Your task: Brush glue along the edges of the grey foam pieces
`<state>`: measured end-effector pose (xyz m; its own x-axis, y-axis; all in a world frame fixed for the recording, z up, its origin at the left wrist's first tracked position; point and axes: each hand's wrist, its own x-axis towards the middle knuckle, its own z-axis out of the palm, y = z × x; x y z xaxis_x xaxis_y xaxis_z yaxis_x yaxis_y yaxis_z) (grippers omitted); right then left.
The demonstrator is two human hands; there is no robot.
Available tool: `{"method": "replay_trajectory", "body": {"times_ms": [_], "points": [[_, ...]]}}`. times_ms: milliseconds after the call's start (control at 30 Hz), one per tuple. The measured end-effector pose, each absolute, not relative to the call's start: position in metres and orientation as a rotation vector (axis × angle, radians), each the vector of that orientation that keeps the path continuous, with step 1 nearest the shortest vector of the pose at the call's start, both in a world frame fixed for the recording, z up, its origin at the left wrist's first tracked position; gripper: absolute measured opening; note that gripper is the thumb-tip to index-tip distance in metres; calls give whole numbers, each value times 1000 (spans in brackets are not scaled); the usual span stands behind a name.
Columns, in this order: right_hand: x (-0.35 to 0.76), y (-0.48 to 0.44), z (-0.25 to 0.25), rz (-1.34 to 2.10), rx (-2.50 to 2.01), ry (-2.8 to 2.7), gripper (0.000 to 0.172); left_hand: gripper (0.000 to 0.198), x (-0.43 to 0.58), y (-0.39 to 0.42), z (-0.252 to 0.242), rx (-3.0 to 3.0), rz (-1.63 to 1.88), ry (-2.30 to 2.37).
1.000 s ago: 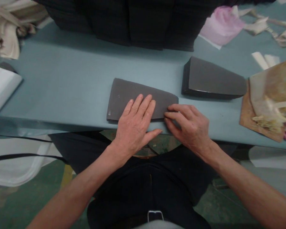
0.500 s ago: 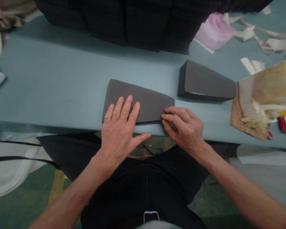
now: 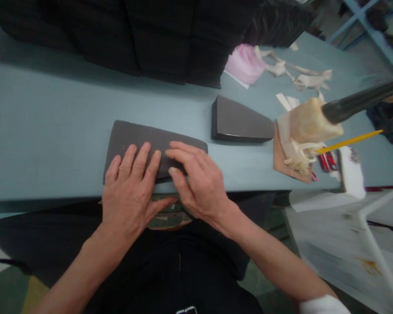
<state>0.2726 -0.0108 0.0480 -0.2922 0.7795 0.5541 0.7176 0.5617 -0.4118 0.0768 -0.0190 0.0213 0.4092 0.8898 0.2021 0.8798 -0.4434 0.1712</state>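
Note:
A dark grey tapered flat piece (image 3: 163, 136) lies near the front edge of the table, its wide end to the left. My left hand (image 3: 127, 187) rests flat on its left part, fingers spread and thumb pointing right along the table edge. Over its right part, my right hand (image 3: 199, 179) is bent, with the fingertips on the surface and the thumb apart from them near the front edge. Neither hand grasps anything that I can see. To the right and farther back sits a neat stack of similar tapered pieces (image 3: 242, 118), untouched.
Tall stacks of black material (image 3: 163, 43) line the back of the blue-green table (image 3: 52, 104). At right stand a glue-stained cream container (image 3: 308, 120) with a dark handle, a yellow stick (image 3: 350, 141) and a red item (image 3: 328, 162). Pink material (image 3: 245, 63) and pale scraps (image 3: 311, 79) lie behind.
My right hand has moved from the piece's narrow right end leftward over its top, its fingers opening from a pinch. My left hand stays flat. The camera has turned rightward.

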Motion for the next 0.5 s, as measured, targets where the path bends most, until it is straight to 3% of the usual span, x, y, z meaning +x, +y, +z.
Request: {"method": "replay_trajectory", "body": {"times_ms": [133,233,500], "points": [[231,16,41,261,-1215,-2050,54,89,73,-18,13,2582,529,1600],[213,25,33,172,-1334,-2120,62,81,74,-18,9,2502,615,1589],[227,7,32,4,-1496,-2387,87,82,73,-21,9,2504,557,1593]]}}
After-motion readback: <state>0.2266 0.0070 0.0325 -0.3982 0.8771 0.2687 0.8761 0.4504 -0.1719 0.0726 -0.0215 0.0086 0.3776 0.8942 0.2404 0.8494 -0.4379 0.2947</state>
